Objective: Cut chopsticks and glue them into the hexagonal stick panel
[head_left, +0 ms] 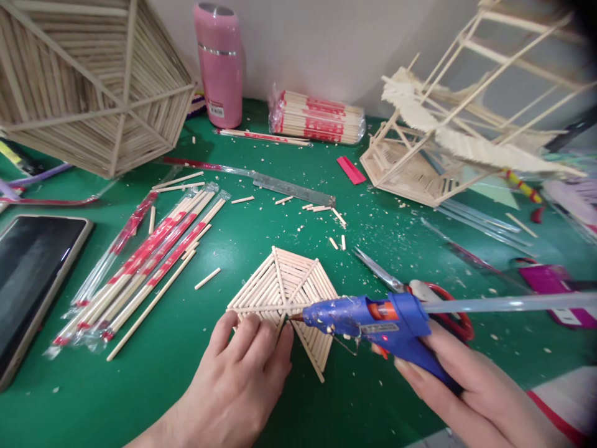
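Note:
A small polygonal panel of wooden sticks (263, 287) lies flat on the green table, with a gap at its lower side. My left hand (236, 376) grips its near left edge, fingers curled down over the sticks; the fingertips are partly hidden. In my right hand (473, 386) is a blue hot glue gun (345, 317), held by the handle. The gun's nozzle points left and reaches the panel near its centre, where the ribs meet. A long clear glue stick (508, 303) sticks out of the gun's back. Scissors (380, 269) with red handles lie partly behind the gun.
Wrapped chopsticks (153, 258) and a phone (41, 280) lie left. Behind stand a large stick-built polygon (93, 87), a pink bottle (218, 68) and a chopstick pack (317, 117). A stick-built model (405, 168) stands right. Stick offcuts (317, 208) litter the table (153, 398).

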Demonstrator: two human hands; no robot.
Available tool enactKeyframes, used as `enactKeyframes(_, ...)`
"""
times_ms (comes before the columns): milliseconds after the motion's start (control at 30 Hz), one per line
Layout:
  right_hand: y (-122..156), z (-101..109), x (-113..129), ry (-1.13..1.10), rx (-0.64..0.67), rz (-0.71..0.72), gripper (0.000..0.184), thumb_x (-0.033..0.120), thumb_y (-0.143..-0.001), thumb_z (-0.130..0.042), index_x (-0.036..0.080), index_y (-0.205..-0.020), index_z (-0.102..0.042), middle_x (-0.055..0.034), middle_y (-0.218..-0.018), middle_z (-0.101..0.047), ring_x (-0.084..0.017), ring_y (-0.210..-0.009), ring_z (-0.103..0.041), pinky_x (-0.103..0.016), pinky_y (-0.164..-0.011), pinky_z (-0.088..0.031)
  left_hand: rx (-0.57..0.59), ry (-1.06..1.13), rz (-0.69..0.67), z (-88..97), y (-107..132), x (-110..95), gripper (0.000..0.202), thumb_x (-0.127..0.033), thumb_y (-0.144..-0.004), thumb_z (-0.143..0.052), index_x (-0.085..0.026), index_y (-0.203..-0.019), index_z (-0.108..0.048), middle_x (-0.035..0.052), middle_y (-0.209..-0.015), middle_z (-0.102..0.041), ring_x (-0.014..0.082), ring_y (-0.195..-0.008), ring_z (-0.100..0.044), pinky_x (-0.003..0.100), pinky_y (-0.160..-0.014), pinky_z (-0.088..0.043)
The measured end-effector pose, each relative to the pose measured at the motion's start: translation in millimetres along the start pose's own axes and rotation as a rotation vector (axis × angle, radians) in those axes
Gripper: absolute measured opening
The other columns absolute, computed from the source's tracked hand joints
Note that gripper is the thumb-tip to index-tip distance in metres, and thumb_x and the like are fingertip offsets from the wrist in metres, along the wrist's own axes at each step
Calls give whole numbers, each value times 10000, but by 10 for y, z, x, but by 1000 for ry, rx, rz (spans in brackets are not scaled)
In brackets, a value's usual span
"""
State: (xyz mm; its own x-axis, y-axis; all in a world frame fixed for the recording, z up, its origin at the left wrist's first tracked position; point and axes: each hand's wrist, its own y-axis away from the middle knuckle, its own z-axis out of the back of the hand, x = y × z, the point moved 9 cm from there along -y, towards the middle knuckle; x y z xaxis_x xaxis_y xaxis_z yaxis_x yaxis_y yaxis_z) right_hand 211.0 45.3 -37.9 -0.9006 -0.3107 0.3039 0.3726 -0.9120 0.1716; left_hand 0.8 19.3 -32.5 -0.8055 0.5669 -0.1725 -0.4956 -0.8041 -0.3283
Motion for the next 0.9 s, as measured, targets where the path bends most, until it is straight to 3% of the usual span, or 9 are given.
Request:
enactKeyframes(133,-3,0,-21,-8,16,-15,571,440,-822,-496,263,-1352,-378,-69,-1313,-505,-343,-1159,-495,-476,-906,-451,1,0,2,11,-11,0,267,-262,-828,-517,-156,-1051,-617,76,-856,-627,244,-832,-497,437,-841,-315)
enactKeyframes(467,-60,-3,144,-97,32,11,542,366,-857,-488,289,-1366,-319,-34,-1162,-632,-240,-1030,-612,-261,-759,-558,-6,-3,4,-1,-3,0,271,-264,-832,-510,-155,-1057,-615,82,-865,-626,246,-836,-498,438,-843,-316)
enactKeyframes(733,-46,-23,95,-108,27,-13,537,377,-850,-493,275,-1355,-345,-42,-1210,-602,-274,-1102,-560,-292,-774,-558,-15,5,3,8,-4,-2,272,-255,-846,-487,-147,-1059,-617,81,-847,-627,249,-829,-498,440,-835,-316)
enactKeyframes(900,-57,-61,116,-147,69,-9,525,353,-872,-465,281,-1367,-306,-44,-1104,-657,-241,-968,-642,-272,-722,-574,-13,7,7,12,-1,-2,271,-255,-844,-485,-149,-1055,-618,77,-842,-628,250,-827,-495,436,-835,-313)
